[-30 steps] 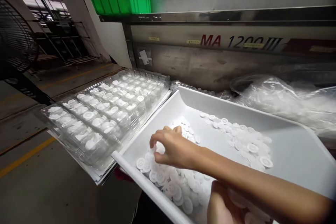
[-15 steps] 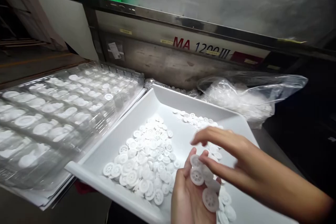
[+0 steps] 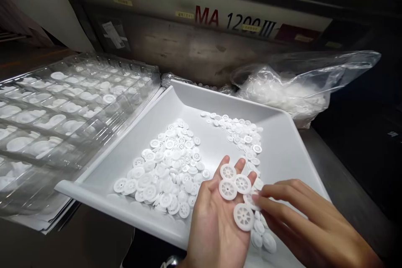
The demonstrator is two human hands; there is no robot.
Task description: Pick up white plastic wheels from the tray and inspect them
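Observation:
My left hand (image 3: 216,226) lies palm up over the near edge of a white tray (image 3: 282,142). Several white plastic gears (image 3: 234,188) rest on its fingers and palm. My right hand (image 3: 301,226) comes in from the right, and its fingertips touch the gears at the edge of the left palm. A large heap of white gears (image 3: 166,171) fills the tray's left half. A smaller heap (image 3: 241,134) lies toward the tray's far right.
Clear blister trays (image 3: 59,109) with gears in their pockets are stacked to the left of the white tray. A clear plastic bag (image 3: 295,88) of white parts lies behind the tray on the right. A machine panel marked MA 1200 III (image 3: 232,21) rises at the back.
My right hand left the gear heap and came back to the left palm. The left hand rose into view with gears laid across it. The camera swung right and down.

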